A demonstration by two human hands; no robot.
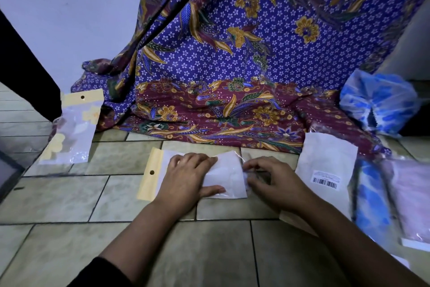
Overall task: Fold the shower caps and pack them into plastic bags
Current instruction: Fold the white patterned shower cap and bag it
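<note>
On the beige tiled floor (116, 196), in the head view, a flat white plastic bag (229, 176) with a yellow header strip lies crosswise. The left hand (186, 177) rests on the bag's left half, fingers nearly straight, pressing it flat. The right hand (272, 182) is at the bag's right edge, fingertips curled in a pinch on the clear film there. Whether a cap is inside is too blurred to tell. Right of the bag lie a barcoded white pouch (325, 165) and a folded blue shower cap (370, 196). To finish this well, I judge: hold the left palm down, press air towards the mouth, and fold the flap over squarely.
</note>
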